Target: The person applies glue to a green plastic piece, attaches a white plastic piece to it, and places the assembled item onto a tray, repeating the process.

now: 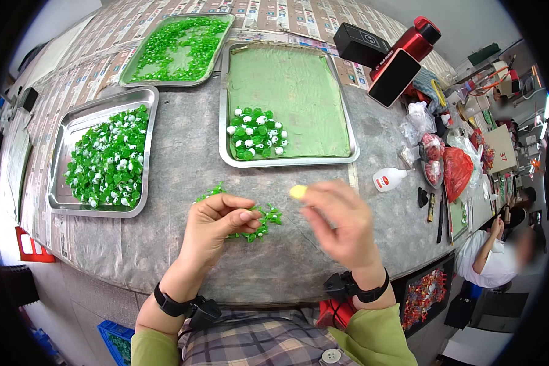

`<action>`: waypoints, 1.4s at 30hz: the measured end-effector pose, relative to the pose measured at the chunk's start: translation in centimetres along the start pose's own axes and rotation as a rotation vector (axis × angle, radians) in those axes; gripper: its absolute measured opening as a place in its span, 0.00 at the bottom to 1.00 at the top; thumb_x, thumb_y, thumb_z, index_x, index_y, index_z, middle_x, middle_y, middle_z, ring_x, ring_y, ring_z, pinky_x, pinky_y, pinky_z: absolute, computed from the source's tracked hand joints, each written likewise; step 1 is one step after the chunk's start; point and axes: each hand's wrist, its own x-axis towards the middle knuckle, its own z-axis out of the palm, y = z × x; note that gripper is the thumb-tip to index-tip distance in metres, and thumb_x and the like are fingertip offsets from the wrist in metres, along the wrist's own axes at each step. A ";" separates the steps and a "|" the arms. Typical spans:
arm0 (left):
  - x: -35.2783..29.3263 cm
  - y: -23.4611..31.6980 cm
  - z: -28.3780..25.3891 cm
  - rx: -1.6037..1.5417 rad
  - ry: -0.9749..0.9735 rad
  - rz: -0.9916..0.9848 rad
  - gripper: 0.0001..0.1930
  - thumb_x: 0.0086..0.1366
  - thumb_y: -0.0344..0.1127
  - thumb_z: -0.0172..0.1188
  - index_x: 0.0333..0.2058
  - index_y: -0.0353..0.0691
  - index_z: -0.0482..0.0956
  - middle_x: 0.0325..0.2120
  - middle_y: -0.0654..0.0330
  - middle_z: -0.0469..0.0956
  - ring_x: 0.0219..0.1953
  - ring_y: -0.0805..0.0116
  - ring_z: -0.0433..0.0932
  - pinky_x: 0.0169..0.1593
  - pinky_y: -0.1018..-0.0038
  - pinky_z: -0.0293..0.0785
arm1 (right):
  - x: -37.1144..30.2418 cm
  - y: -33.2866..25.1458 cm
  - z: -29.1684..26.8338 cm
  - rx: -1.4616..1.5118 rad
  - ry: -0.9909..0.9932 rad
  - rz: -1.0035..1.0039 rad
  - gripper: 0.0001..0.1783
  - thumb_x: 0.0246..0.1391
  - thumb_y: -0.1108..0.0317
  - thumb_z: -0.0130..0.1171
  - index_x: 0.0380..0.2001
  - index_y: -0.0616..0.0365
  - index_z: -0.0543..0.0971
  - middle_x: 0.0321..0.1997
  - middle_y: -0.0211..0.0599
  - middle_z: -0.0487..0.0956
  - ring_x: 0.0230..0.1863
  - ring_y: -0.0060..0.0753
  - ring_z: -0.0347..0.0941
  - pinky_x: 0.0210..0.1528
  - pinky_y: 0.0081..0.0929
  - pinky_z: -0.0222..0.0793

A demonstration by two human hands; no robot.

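My left hand (216, 224) is closed in a pinch over the table, thumb against the bent fingers. What it holds, if anything, is hidden. My right hand (343, 224) hovers to its right with thumb and index finger apart, nothing visible between them. A yellow cover (297, 192) sits on a fingertip of that hand. Loose green plastic pieces (263, 227) lie on the table beside and partly behind my left hand. Beyond my hands, a metal tray with a green lining (305, 110) bears a cluster of green and white beads (256, 133) in its near left corner.
A metal tray (73, 131) at left is heaped with green and white pieces. Another tray (128, 67) behind holds green pieces. At right are a white bottle (389, 179), a phone (394, 78), a red flask (417, 38), a black box (361, 44) and plastic bags (457, 171). Another person (491, 259) sits far right.
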 end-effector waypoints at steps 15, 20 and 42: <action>0.4 -0.2 -0.3 -0.275 0.053 0.027 0.05 0.52 0.29 0.55 0.30 0.37 0.72 0.26 0.56 0.74 0.26 0.73 0.74 0.30 0.80 0.73 | -9.1 13.7 -5.9 0.022 0.320 0.866 0.23 0.39 0.66 0.60 0.39 0.66 0.67 0.34 0.35 0.72 0.34 0.25 0.67 0.38 0.20 0.62; -0.1 0.2 -0.2 -0.292 0.000 0.027 0.06 0.53 0.29 0.54 0.31 0.36 0.72 0.25 0.57 0.74 0.26 0.72 0.74 0.30 0.79 0.74 | -4.2 7.8 -3.7 0.382 0.494 0.661 0.21 0.43 0.65 0.57 0.39 0.66 0.67 0.35 0.37 0.72 0.36 0.23 0.67 0.38 0.18 0.61; 0.3 -0.2 -0.7 -0.395 -0.083 -0.058 0.04 0.53 0.29 0.53 0.28 0.38 0.70 0.21 0.61 0.73 0.24 0.75 0.73 0.28 0.82 0.72 | 0.2 -1.3 1.0 0.424 0.385 0.123 0.27 0.26 0.56 0.69 0.27 0.61 0.68 0.20 0.30 0.68 0.20 0.20 0.62 0.20 0.16 0.56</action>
